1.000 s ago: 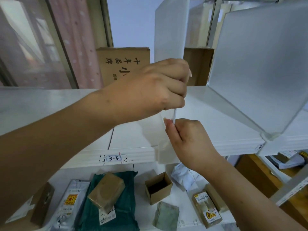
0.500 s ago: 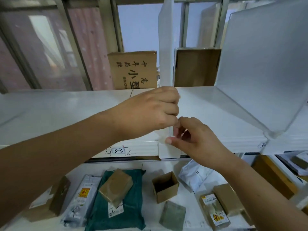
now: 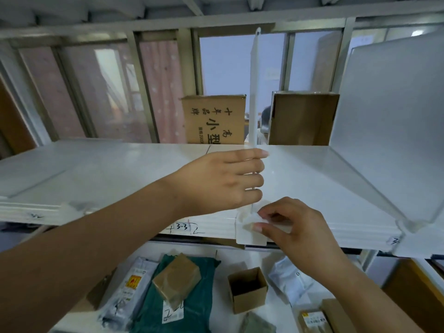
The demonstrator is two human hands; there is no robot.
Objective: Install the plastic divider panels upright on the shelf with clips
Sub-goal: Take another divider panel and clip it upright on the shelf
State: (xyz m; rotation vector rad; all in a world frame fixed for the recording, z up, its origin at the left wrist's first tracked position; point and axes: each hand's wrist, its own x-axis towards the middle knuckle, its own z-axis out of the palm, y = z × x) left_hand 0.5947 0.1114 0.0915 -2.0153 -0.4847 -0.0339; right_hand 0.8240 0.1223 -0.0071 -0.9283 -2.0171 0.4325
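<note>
Left hand (image 3: 223, 181), fingers straight, touches upright divider panel (image 3: 254, 92) on shelf (image 3: 120, 169). Right hand (image 3: 295, 227) pinches clip (image 3: 249, 228) at panel's base.

I note, low down: brown parcel (image 3: 176, 277) lying on green mailer bag (image 3: 201, 306), small open carton (image 3: 247, 288) beside. Printed cardboard box (image 3: 213, 118) stands farther back.

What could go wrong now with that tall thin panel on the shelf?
The panel stands tall, steadied by straight fingers of the left hand, so it could tip sideways. The right hand pinches the clip at the shelf edge; if badly seated, the panel might slip out.
</note>
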